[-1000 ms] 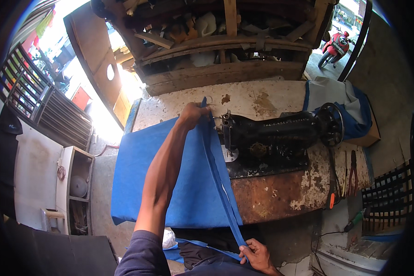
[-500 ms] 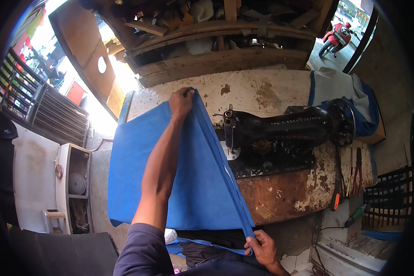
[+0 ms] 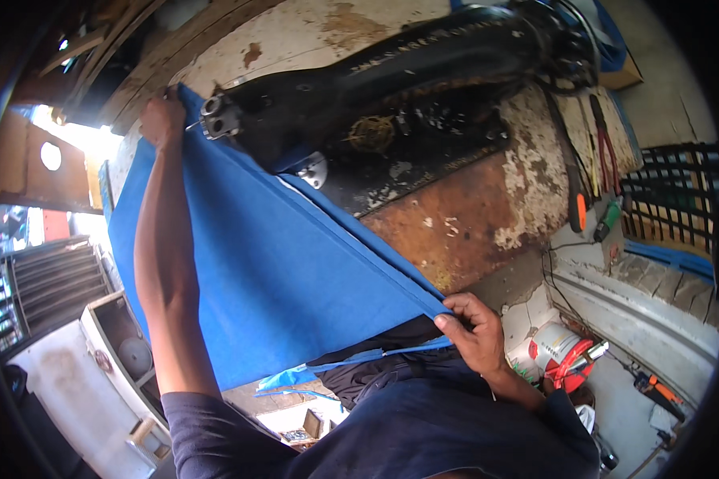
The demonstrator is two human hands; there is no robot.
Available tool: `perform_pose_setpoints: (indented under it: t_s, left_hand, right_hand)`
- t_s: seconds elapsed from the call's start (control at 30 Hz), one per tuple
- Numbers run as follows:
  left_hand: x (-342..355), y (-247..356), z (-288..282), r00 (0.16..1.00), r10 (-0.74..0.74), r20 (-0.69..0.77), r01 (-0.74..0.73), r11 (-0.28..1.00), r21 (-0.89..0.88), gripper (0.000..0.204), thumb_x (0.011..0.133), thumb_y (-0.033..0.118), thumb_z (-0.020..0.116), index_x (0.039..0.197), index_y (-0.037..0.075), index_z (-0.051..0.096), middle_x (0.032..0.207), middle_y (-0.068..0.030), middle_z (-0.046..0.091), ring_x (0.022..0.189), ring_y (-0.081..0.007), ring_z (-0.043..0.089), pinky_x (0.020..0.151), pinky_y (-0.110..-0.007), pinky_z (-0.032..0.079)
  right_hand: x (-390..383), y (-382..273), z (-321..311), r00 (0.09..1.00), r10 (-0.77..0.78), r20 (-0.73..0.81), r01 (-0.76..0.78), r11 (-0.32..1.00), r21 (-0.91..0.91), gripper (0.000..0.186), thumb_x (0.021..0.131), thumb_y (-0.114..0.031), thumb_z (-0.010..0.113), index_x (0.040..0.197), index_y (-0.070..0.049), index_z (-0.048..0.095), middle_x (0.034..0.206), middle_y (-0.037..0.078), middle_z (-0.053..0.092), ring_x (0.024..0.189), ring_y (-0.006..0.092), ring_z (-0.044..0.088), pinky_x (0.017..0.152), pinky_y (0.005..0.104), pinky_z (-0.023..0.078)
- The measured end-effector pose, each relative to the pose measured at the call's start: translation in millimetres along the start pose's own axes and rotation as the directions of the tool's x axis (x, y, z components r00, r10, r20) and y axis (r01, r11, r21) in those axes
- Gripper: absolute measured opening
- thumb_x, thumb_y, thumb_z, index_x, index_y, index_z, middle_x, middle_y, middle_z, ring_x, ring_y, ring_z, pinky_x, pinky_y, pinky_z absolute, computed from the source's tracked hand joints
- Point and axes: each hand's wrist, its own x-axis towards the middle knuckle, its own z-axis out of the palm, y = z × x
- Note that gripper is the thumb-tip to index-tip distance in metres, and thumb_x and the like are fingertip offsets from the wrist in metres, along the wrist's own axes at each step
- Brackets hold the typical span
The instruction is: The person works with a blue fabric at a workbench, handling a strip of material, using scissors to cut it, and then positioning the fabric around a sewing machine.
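Rusty, flaking surface [image 3: 471, 215] carries a black sewing machine [image 3: 391, 88]. Blue cloth [image 3: 272, 271] is stretched taut across it: left hand [image 3: 161, 120] pinches the far corner, right hand [image 3: 473, 331] pinches the near folded edge. Fold looks aligned; cloth not yet under the needle.

Head view, as I see it from my station:
- Blue cloth [image 3: 280, 263], spread flat over a worn, rust-stained table [image 3: 455, 215].
- Left hand [image 3: 161, 120] pinching the cloth's far corner, arm outstretched.
- Right hand [image 3: 473, 331] pinching its near corner at the table edge.
- Black sewing machine [image 3: 391, 80], just beside the folded cloth edge.
- Pliers [image 3: 603, 156] and orange-handled screwdriver [image 3: 577, 191], table's right end.
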Motion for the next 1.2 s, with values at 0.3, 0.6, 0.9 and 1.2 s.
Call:
perform_pose_setpoints:
  t_s: [0.3, 0.6, 0.9, 1.2]
  left_hand:
    - [2, 5, 3, 1.000, 0.012, 0.018, -0.012, 1.000, -0.013, 0.049, 0.100, 0.049, 0.047, 0.129, 0.015, 0.065, 0.126, -0.0201, 0.067, 0.120, -0.0409, 0.062, 0.096, -0.059, 0.047]
    - [0, 4, -6, 0.991, -0.091, -0.100, 0.106, 0.982, 0.154, 0.056, 0.101, 0.050, 0.044, 0.136, 0.010, 0.059, 0.132, -0.0219, 0.063, 0.124, -0.0416, 0.059, 0.098, -0.062, 0.044]
    - [-108, -9, -144, 0.959, -0.032, -0.281, -0.077, 0.927, -0.368, 0.032, 0.103, 0.024, 0.049, 0.114, 0.002, 0.068, 0.111, -0.0213, 0.069, 0.105, -0.0361, 0.065, 0.088, -0.044, 0.050]
    - [-493, -20, -267, 0.666, -0.746, 0.017, 0.503, 0.432, -0.748, 0.021, 0.102, 0.012, 0.054, 0.105, -0.001, 0.070, 0.095, -0.0073, 0.069, 0.089, -0.0134, 0.062, 0.083, -0.028, 0.049]
  right_hand:
    - [1, 8, -23, 0.997, -0.071, 0.006, 0.071, 0.989, -0.130, 0.021, 0.091, -0.016, 0.077, 0.101, 0.001, 0.071, 0.085, 0.004, 0.070, 0.077, 0.0072, 0.061, 0.069, 0.0259, 0.048]
    - [8, 10, -24, 0.997, -0.026, 0.071, 0.034, 0.993, -0.113, 0.020, 0.092, -0.015, 0.075, 0.101, 0.002, 0.071, 0.085, 0.005, 0.071, 0.079, 0.0104, 0.063, 0.073, 0.0267, 0.050]
    - [23, 26, -29, 0.985, 0.015, 0.171, -0.035, 0.992, 0.118, 0.019, 0.094, -0.016, 0.074, 0.099, 0.002, 0.070, 0.077, 0.004, 0.068, 0.069, 0.0085, 0.062, 0.064, 0.0254, 0.050]
    - [27, -23, -24, 0.888, 0.051, 0.457, -0.097, 0.992, 0.079, 0.015, 0.097, -0.012, 0.062, 0.095, 0.003, 0.064, 0.072, 0.004, 0.057, 0.062, 0.0125, 0.055, 0.062, 0.0291, 0.049]
